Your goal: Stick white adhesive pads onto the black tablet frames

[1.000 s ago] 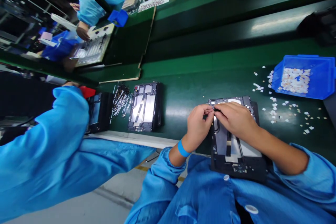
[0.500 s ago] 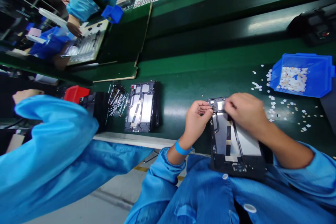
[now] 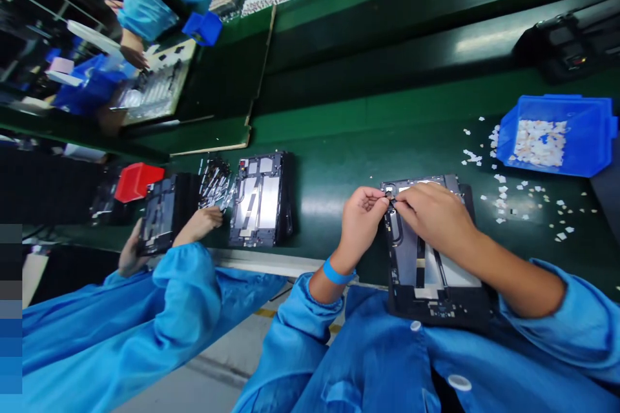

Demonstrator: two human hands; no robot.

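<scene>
An opened tablet (image 3: 407,261), with silver battery panels and dark circuit parts, lies on the bench edge right in front of me. Over its top left corner, my left hand (image 3: 361,216) pinches a small dark part too small to name. My right hand (image 3: 431,210) reaches across the tablet's top, and its thumb and fingertips close at the same small part, almost touching the left fingertips. What the right fingers hold is hidden. A blue band (image 3: 338,273) circles my left wrist.
A blue bin (image 3: 586,142) of small whitish pieces stands at right, with loose pieces (image 3: 504,193) spilled beside it. Left lie stacked tablets (image 3: 256,197), thin strips (image 3: 213,181) and a red bin (image 3: 138,182). A co-worker's hands (image 3: 201,224) are at another tablet (image 3: 159,213).
My right hand has moved left, its fingertips meeting my left hand at the tablet's corner. My left hand stays put. The co-worker's arms have lowered to a tablet and the strips.
</scene>
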